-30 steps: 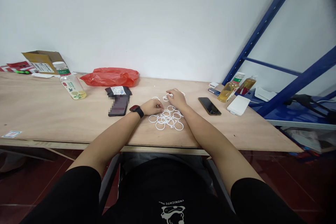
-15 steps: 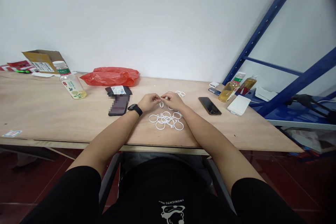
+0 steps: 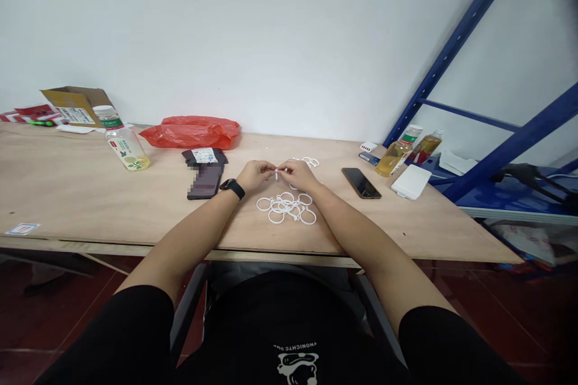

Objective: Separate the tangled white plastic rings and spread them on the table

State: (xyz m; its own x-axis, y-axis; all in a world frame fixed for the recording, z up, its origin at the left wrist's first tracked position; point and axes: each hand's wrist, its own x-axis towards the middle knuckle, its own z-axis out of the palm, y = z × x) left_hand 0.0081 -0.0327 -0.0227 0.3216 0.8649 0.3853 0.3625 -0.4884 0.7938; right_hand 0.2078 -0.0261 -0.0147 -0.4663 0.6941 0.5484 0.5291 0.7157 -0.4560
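Observation:
Between the fingertips of both hands is a small white plastic ring (image 3: 276, 175), seen nearly edge-on just above the table. My left hand (image 3: 256, 175), with a black watch on its wrist, pinches it from the left. From the right, my right hand (image 3: 297, 174) pinches the same ring, thumb and finger together. Below the hands, toward the front edge, lies a loose pile of white plastic rings (image 3: 286, 207) with small tabs. More white rings (image 3: 310, 161) rest behind my right hand, which partly hides them.
A phone (image 3: 361, 183), a white case (image 3: 410, 181) and drink bottles (image 3: 400, 153) stand to the right, by a blue metal rack (image 3: 456, 48). On the left are a black packet (image 3: 205, 174), a red plastic bag (image 3: 192, 132), another bottle (image 3: 124, 144) and an open carton (image 3: 76, 105).
The ring between my fingers has turned from an open oval to nearly edge-on. Both hands stay in almost the same place, and the pile looks unchanged.

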